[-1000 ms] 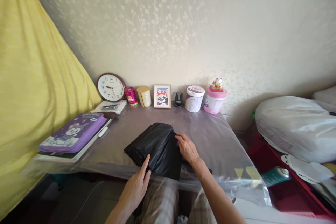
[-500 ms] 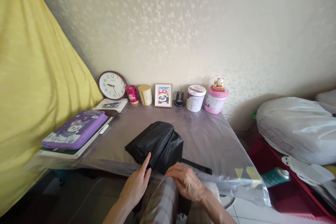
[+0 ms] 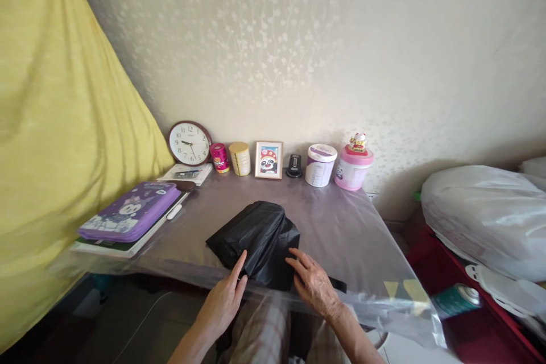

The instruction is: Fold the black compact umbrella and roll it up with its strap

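Note:
A loosely folded piece of thin black cloth, perhaps a bag [image 3: 258, 239], lies near the table's front edge. A black strap [image 3: 338, 284] sticks out at its right, partly hidden by my right hand. My left hand [image 3: 224, 301] is at the cloth's front left edge, index finger stretched onto it and thumb apart; its other fingers are mostly hidden. My right hand [image 3: 314, 283] rests at the cloth's right side with fingers spread, the fingertips at its edge.
A purple case [image 3: 130, 213] lies on books at the left. A clock [image 3: 190, 143], a picture frame [image 3: 268, 160] and several tubs, one a white tub [image 3: 321, 166], line the wall. Clear plastic covers the table [image 3: 341, 227]. A red bin [image 3: 482, 324] stands at the right.
My right hand has moved from the front edge of the cloth up to its right side, and its fingers have spread. My left hand has stayed nearly in place.

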`<state>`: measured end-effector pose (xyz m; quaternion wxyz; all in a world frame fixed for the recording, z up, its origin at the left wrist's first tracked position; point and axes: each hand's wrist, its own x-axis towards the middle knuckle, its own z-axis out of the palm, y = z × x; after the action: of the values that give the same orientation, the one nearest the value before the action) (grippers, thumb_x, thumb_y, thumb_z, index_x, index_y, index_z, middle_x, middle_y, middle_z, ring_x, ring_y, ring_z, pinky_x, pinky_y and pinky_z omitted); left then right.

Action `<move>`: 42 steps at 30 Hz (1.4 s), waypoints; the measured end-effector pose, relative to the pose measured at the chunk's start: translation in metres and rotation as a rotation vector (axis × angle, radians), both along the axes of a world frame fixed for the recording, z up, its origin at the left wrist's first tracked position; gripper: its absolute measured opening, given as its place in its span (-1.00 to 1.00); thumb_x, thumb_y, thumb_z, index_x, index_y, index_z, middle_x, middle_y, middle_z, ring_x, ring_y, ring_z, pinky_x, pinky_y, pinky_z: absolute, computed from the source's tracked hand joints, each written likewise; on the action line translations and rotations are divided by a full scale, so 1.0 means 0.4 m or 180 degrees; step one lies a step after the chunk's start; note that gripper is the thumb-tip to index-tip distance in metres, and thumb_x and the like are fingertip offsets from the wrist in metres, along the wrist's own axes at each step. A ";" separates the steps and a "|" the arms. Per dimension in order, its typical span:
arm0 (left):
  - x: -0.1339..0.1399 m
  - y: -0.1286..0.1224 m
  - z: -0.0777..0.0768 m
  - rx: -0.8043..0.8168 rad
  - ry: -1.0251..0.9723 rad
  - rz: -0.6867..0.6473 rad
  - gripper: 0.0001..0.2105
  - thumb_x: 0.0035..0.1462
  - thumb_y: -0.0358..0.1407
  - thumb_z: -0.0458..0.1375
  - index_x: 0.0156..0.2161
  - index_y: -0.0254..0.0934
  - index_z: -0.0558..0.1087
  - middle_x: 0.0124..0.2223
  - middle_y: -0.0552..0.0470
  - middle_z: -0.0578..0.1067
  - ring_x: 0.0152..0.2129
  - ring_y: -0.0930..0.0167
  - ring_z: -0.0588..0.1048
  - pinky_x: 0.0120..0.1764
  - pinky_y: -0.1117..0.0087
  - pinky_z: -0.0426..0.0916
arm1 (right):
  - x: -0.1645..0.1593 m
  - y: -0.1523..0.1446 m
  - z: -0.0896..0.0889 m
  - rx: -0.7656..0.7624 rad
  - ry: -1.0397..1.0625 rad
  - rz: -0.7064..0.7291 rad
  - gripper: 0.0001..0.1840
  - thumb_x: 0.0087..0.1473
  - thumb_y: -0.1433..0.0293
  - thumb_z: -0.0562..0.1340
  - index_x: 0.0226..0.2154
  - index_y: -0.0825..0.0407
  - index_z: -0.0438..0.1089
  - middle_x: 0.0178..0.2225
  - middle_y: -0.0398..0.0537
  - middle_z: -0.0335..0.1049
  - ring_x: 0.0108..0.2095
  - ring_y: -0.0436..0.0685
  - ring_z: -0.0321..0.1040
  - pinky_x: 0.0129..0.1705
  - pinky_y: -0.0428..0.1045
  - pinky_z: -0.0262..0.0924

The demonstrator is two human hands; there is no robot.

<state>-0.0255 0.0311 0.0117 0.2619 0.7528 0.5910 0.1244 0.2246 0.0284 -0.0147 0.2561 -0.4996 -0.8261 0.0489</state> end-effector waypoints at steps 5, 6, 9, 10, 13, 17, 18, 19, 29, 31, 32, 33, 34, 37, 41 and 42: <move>0.000 0.000 -0.004 -0.0051 -0.0098 0.0041 -0.52 0.27 -0.22 -0.29 0.27 -0.19 -0.17 -0.48 0.08 0.49 -0.63 0.41 0.44 -0.44 0.47 0.23 | -0.004 0.018 -0.015 0.0177 0.0224 -0.0047 -0.56 0.01 0.63 -0.04 -0.10 -0.01 0.29 0.08 0.02 0.20 -0.02 0.10 0.29 -0.02 0.04 0.25; 0.000 0.000 -0.005 -0.0054 -0.0124 0.0050 -0.52 0.27 -0.22 -0.29 0.27 -0.19 -0.17 -0.50 0.10 0.48 -0.65 0.42 0.43 -0.43 0.46 0.24 | -0.003 0.021 -0.020 0.0190 0.0277 -0.0056 -0.59 0.03 0.62 -0.04 -0.13 -0.01 0.30 0.07 0.02 0.22 -0.04 0.09 0.30 -0.04 0.03 0.27; -0.001 -0.001 -0.003 -0.0067 -0.0202 0.0100 -0.52 0.26 -0.23 -0.28 0.27 -0.19 -0.15 -0.55 0.14 0.45 -0.68 0.43 0.42 -0.40 0.45 0.27 | -0.004 0.032 -0.031 0.0196 0.0568 -0.0039 -0.67 0.10 0.57 -0.05 -0.19 -0.01 0.30 0.03 0.02 0.26 -0.08 0.06 0.34 -0.10 -0.01 0.30; -0.001 -0.001 -0.002 -0.0080 -0.0228 0.0110 -0.52 0.26 -0.23 -0.27 0.27 -0.20 -0.15 -0.57 0.15 0.44 -0.68 0.43 0.42 -0.39 0.44 0.27 | -0.006 0.035 -0.031 0.0191 0.0690 -0.0009 -0.69 0.12 0.56 -0.06 -0.19 -0.02 0.29 0.02 0.02 0.27 -0.09 0.05 0.35 -0.11 -0.03 0.30; -0.001 -0.002 0.003 -0.0127 -0.0315 0.0117 -0.51 0.25 -0.21 -0.25 0.26 -0.20 -0.13 -0.58 0.16 0.44 -0.68 0.43 0.43 -0.37 0.44 0.29 | -0.016 0.047 -0.021 0.0204 0.0973 0.0105 -0.72 0.16 0.52 -0.07 -0.18 -0.02 0.26 -0.06 0.01 0.32 -0.12 0.01 0.36 -0.11 -0.05 0.29; -0.002 -0.002 0.002 -0.0108 -0.0447 0.0157 -0.51 0.25 -0.20 -0.23 0.26 -0.21 -0.09 -0.56 0.15 0.47 -0.63 0.42 0.46 -0.36 0.45 0.30 | -0.041 0.069 0.015 0.0314 0.1057 0.0187 -0.75 0.19 0.49 -0.06 -0.17 -0.03 0.24 -0.16 -0.02 0.34 -0.12 0.02 0.32 -0.08 -0.04 0.25; -0.003 -0.001 0.001 -0.0098 -0.0469 0.0163 -0.51 0.25 -0.20 -0.22 0.26 -0.21 -0.09 -0.56 0.15 0.48 -0.62 0.42 0.47 -0.35 0.45 0.30 | -0.049 0.075 0.026 0.0351 0.1052 0.0184 -0.76 0.20 0.48 -0.05 -0.17 -0.04 0.24 -0.17 -0.03 0.34 -0.13 0.02 0.32 -0.08 -0.03 0.25; -0.004 -0.001 0.001 -0.0092 -0.0488 0.0169 -0.51 0.25 -0.20 -0.22 0.26 -0.20 -0.08 -0.55 0.14 0.48 -0.61 0.42 0.48 -0.35 0.45 0.31 | -0.057 0.081 0.036 0.0399 0.1040 0.0181 -0.77 0.20 0.48 -0.05 -0.17 -0.04 0.24 -0.19 -0.03 0.34 -0.15 0.02 0.32 -0.10 -0.04 0.25; -0.023 0.002 0.000 0.0099 -0.0473 -0.0195 -0.53 0.25 -0.20 -0.20 0.25 -0.16 -0.06 -0.17 -0.03 0.54 -0.27 0.35 0.52 -0.25 0.45 0.31 | -0.150 0.168 0.129 0.0835 0.0801 0.0311 -0.77 0.20 0.46 -0.03 -0.18 0.01 0.29 -0.21 0.00 0.34 -0.17 0.05 0.31 -0.12 -0.03 0.26; -0.025 0.005 -0.016 0.0202 -0.0374 -0.0263 -0.54 0.25 -0.22 -0.20 0.24 -0.16 -0.05 -0.10 -0.05 0.50 -0.20 0.35 0.50 -0.21 0.44 0.30 | -0.167 0.188 0.134 0.0822 0.0720 0.0371 -0.77 0.20 0.46 -0.03 -0.20 0.01 0.30 -0.22 -0.01 0.34 -0.18 0.05 0.30 -0.13 -0.04 0.26; -0.025 0.006 -0.024 0.0246 -0.0302 -0.0286 -0.54 0.25 -0.23 -0.20 0.24 -0.17 -0.05 -0.09 -0.06 0.50 -0.20 0.34 0.49 -0.20 0.44 0.30 | -0.175 0.197 0.134 0.0811 0.0694 0.0392 -0.77 0.20 0.46 -0.03 -0.20 0.01 0.30 -0.23 -0.01 0.34 -0.19 0.05 0.30 -0.13 -0.03 0.25; -0.025 0.007 -0.032 0.0284 -0.0220 -0.0295 -0.55 0.25 -0.24 -0.21 0.24 -0.19 -0.04 -0.09 -0.07 0.50 -0.20 0.34 0.49 -0.19 0.42 0.30 | -0.182 0.205 0.133 0.0801 0.0669 0.0406 -0.77 0.20 0.47 -0.03 -0.21 0.02 0.30 -0.24 -0.01 0.34 -0.19 0.05 0.30 -0.12 -0.03 0.25; -0.025 0.007 -0.039 0.0308 -0.0136 -0.0299 -0.55 0.25 -0.24 -0.21 0.23 -0.21 -0.03 -0.11 -0.09 0.50 -0.20 0.33 0.49 -0.18 0.41 0.30 | -0.189 0.213 0.131 0.0793 0.0644 0.0417 -0.77 0.20 0.48 -0.03 -0.21 0.02 0.31 -0.24 -0.02 0.34 -0.19 0.05 0.29 -0.12 -0.02 0.24; -0.023 0.006 -0.046 0.0314 0.0052 -0.0305 -0.56 0.25 -0.24 -0.22 0.22 -0.24 0.01 -0.11 -0.12 0.50 -0.21 0.31 0.49 -0.18 0.37 0.31 | -0.208 0.231 0.123 0.0760 0.0543 0.0433 -0.77 0.20 0.50 -0.03 -0.22 0.03 0.31 -0.25 -0.02 0.34 -0.19 0.06 0.28 -0.11 -0.01 0.21; -0.021 0.003 -0.040 0.0274 0.0131 -0.0315 -0.58 0.26 -0.24 -0.23 0.19 -0.28 0.06 -0.12 -0.15 0.50 -0.21 0.30 0.49 -0.19 0.36 0.31 | -0.232 0.248 0.111 0.0737 0.0337 0.0367 -0.77 0.20 0.49 -0.03 -0.25 0.04 0.32 -0.27 -0.02 0.35 -0.23 0.07 0.26 -0.12 -0.02 0.19; -0.022 0.004 -0.039 0.0268 0.0147 -0.0326 -0.57 0.26 -0.24 -0.23 0.19 -0.29 0.06 -0.12 -0.15 0.50 -0.21 0.29 0.49 -0.19 0.36 0.31 | -0.238 0.252 0.108 0.0734 0.0262 0.0348 -0.77 0.20 0.48 -0.02 -0.25 0.04 0.32 -0.28 -0.03 0.35 -0.24 0.07 0.25 -0.13 -0.02 0.18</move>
<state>-0.0341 0.0325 -0.0040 0.2224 0.7951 0.5518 0.1182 0.1295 0.1293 0.0285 0.3424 -0.4186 -0.8411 -0.0120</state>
